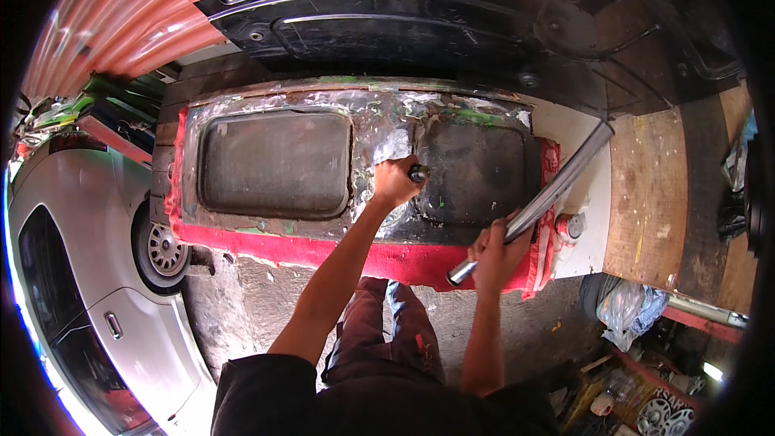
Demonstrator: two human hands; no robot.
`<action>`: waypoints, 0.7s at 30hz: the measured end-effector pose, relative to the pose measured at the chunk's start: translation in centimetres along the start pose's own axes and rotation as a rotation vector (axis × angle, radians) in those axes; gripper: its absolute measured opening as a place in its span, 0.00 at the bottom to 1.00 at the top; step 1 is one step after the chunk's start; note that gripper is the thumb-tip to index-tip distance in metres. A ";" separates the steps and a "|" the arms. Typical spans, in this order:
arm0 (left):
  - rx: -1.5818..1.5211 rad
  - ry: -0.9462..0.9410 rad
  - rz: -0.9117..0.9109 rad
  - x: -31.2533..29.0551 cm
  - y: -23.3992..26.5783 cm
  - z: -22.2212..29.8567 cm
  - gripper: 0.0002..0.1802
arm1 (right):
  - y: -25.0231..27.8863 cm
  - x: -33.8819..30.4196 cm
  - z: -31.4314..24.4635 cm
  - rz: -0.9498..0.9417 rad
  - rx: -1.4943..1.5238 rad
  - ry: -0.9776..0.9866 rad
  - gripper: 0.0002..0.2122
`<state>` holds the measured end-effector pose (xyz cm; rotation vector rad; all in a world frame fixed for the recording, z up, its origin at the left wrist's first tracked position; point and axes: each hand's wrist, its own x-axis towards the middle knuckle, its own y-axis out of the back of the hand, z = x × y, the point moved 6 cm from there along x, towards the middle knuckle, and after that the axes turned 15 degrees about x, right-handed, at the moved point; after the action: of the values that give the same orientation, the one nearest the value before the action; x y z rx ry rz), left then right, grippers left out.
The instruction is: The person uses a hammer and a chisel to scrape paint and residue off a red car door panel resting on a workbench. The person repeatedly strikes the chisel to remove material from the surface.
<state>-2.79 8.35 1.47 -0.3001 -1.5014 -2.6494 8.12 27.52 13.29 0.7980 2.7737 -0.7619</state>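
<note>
Metal tube (557, 182) shiny silver. Tool handle (417, 173) black. Panel (274, 165) dark grey-brown, border mottled white, green, rust. Cloth (404, 262) bright red. Corrugated sheet (105, 24) orange-red, striped by ridges. Car (121, 194) silver.

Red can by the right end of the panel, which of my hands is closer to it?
Right. Your right hand, gripping the metal tube, is just left of the red can; your left hand, holding a dark cylindrical tool, is farther left, over the panel.
</note>
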 end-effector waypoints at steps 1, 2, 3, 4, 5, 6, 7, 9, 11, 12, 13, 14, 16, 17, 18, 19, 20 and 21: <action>-0.004 0.001 0.004 -0.1 0.1 0.1 0.12 | 0.9 0.0 1.9 0.033 -0.079 0.039 0.11; -0.025 -0.002 0.007 0.0 0.0 0.5 0.12 | 2.7 0.2 5.9 -0.043 -0.064 0.088 0.13; -0.035 0.006 0.012 -0.1 0.0 0.4 0.12 | 2.1 0.0 8.1 -0.239 -0.492 -0.020 0.20; -0.044 0.012 0.019 -0.1 0.2 0.3 0.12 | 1.7 -0.7 10.1 -0.478 -0.906 -0.038 0.28; 0.012 -0.055 -0.021 -0.1 -0.4 0.8 0.12 | 3.7 -1.6 12.3 -0.482 -0.933 0.371 0.29; 0.076 -0.101 -0.054 -0.7 -1.4 0.5 0.12 | 3.3 -1.7 11.7 -0.542 -0.894 0.491 0.28; 0.071 -0.079 -0.052 -1.0 -1.5 0.3 0.12 | 4.3 -1.2 11.7 -0.438 -0.756 0.196 0.27; 0.009 -0.015 -0.024 -0.6 -1.5 0.2 0.12 | 5.3 -1.3 10.2 -0.254 -0.472 -0.196 0.26; -0.024 0.008 -0.002 0.0 -0.3 0.6 0.11 | 4.3 -0.7 6.5 -0.165 -0.328 -0.209 0.25; -0.030 0.022 0.003 -0.3 -0.2 0.2 0.11 | 4.8 0.1 5.6 -0.116 -0.315 -0.220 0.24; -0.041 0.030 0.013 -0.1 -0.2 0.0 0.11 | 3.8 0.2 3.7 -0.081 -0.263 -0.205 0.19; -0.057 0.039 0.025 0.0 -0.1 -0.1 0.11 | 2.8 0.3 2.1 -0.046 -0.215 -0.187 0.15; -0.046 0.033 0.033 -0.1 0.1 0.1 0.11 | 2.3 0.8 1.7 0.035 -0.037 -0.160 0.21; -0.054 0.034 0.032 0.0 0.1 0.0 0.11 | 2.4 0.8 1.7 0.076 0.052 -0.146 0.25; -0.062 0.033 0.030 0.0 0.2 0.1 0.10 | 2.1 0.2 2.9 0.028 -0.012 -0.106 0.24; -0.066 0.028 0.029 0.1 0.3 0.3 0.10 | 2.0 -0.5 5.6 -0.017 -0.075 -0.060 0.24; -0.066 0.028 0.029 0.1 0.4 0.4 0.10 | 2.7 -0.5 8.4 -0.065 -0.138 -0.018 0.24; -0.071 0.024 0.030 0.2 0.5 0.8 0.10 | 5.2 0.4 13.1 -0.298 -0.541 0.015 0.23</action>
<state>-2.80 8.73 2.34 -0.2931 -1.3875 -2.6767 10.68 24.73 -0.28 0.2921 2.9237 -0.0155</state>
